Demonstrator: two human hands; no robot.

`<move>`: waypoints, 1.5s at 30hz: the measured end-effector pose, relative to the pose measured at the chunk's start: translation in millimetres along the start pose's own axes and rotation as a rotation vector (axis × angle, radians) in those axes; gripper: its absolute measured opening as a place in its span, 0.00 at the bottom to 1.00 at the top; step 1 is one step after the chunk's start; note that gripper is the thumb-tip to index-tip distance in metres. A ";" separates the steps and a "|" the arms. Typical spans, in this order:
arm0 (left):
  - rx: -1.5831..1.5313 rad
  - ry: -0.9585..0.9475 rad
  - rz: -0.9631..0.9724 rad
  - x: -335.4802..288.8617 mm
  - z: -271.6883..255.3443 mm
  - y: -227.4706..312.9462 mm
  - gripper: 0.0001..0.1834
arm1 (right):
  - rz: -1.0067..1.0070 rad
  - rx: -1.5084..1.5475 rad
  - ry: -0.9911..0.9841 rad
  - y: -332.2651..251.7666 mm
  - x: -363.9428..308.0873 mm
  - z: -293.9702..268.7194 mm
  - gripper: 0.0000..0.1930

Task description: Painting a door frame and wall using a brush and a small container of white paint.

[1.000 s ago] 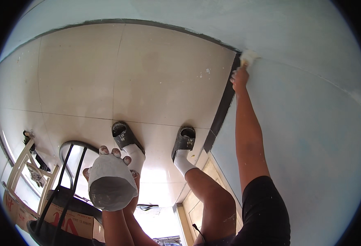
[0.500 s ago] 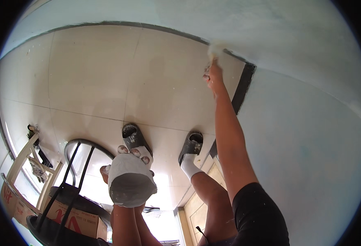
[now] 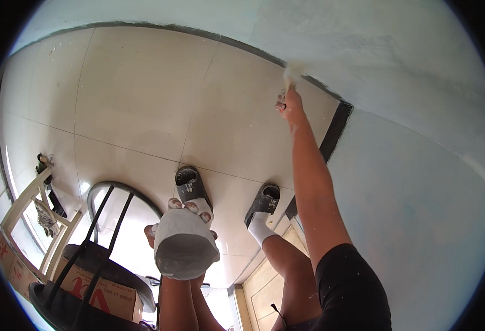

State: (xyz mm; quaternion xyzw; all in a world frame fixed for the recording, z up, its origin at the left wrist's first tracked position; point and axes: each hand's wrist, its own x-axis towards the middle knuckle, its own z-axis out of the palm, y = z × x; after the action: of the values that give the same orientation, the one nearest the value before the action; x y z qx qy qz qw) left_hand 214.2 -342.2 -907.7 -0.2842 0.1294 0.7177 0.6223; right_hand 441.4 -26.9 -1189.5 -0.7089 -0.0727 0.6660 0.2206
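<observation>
My left hand (image 3: 191, 207) is wrapped round a whitish-grey, rounded container (image 3: 183, 229). Its fingertips, smeared with white, show along the far side and the thumb at the left. What is inside the container cannot be made out. At full reach, my right hand (image 3: 291, 103) grips a pale, brush-like tool (image 3: 293, 77) blurred by motion. The tool's head is by the dark skirting strip (image 3: 322, 84), at the foot of the pale blue-green wall (image 3: 352, 49). Uneven, darker patches mark that wall.
Beige tiles cover the floor (image 3: 132, 88); my feet stand on it in dark slippers (image 3: 190, 185). At lower left are a black-framed chair (image 3: 126, 190), a pale wooden frame (image 3: 27, 196) with a glove on it, and cardboard boxes (image 3: 121, 298). Another wall (image 3: 408, 209) rises close at right.
The view has shifted slightly, so floor and chair sit a little differently. My right hand and its tool stay by the same stretch of skirting; my left hand still holds the container.
</observation>
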 end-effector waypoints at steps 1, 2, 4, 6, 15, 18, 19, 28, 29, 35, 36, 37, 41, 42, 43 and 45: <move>-0.012 -0.077 -0.018 -2.6 -11.4 6.0 0.33 | 0.002 -0.001 -0.006 -2.8 -0.2 5.7 0.27; -0.026 -0.156 -0.039 -4.4 -21.7 11.4 0.33 | -0.057 -0.103 0.033 -8.1 -1.2 10.0 0.26; -0.015 -0.153 -0.032 -13.4 -31.7 24.8 0.33 | -0.100 -0.207 0.068 -1.6 -28.2 25.7 0.26; 0.002 -0.157 -0.010 -20.7 -26.6 32.8 0.33 | -0.476 -0.201 0.095 16.1 -93.0 48.1 0.24; -0.056 -0.055 0.042 -14.1 -7.5 24.9 0.33 | -0.191 -0.156 0.038 9.2 -5.3 34.4 0.22; -0.028 -0.136 0.010 -22.6 -19.4 41.7 0.32 | -0.048 -0.163 -0.004 18.7 -19.5 62.8 0.23; -0.018 -0.128 0.019 -27.9 -17.8 48.8 0.32 | -0.288 -0.136 -0.025 21.4 -37.0 83.5 0.23; -0.109 0.160 0.216 -17.1 49.8 30.2 0.27 | -0.091 -0.192 0.127 9.9 -19.0 87.1 0.22; -0.051 0.113 0.209 -18.3 40.2 31.3 0.27 | -0.093 -0.196 0.131 7.8 -20.3 90.5 0.22; -0.069 -0.015 0.096 -36.4 3.5 59.8 0.33 | -0.836 0.017 -0.136 -4.4 -215.1 153.0 0.19; -0.070 -0.014 0.099 -36.3 4.8 60.2 0.33 | -0.834 0.014 -0.139 -16.8 -225.2 152.9 0.19; -0.076 -0.020 0.099 -34.6 6.1 61.2 0.33 | -0.849 0.185 -0.317 -29.9 -233.1 149.8 0.18; 0.007 0.103 0.113 -25.8 30.5 55.4 0.27 | -0.875 -0.104 0.017 1.1 -122.5 171.2 0.19; -0.018 0.069 0.085 -14.2 28.7 47.6 0.27 | -0.974 -0.288 0.131 5.9 -68.6 151.3 0.21; -0.023 0.047 0.080 -12.6 22.6 48.7 0.27 | -0.624 -0.282 0.093 18.6 -59.3 149.3 0.22; -0.035 0.027 0.069 -16.2 22.8 46.8 0.28 | -0.274 -0.277 0.060 28.2 -60.4 148.5 0.23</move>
State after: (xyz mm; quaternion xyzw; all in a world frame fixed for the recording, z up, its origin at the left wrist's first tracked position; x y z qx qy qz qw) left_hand 164.3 -352.2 -888.0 -0.3001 0.1350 0.7370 0.5903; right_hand 284.9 -43.9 -1148.3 -0.7354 -0.2530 0.5919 0.2117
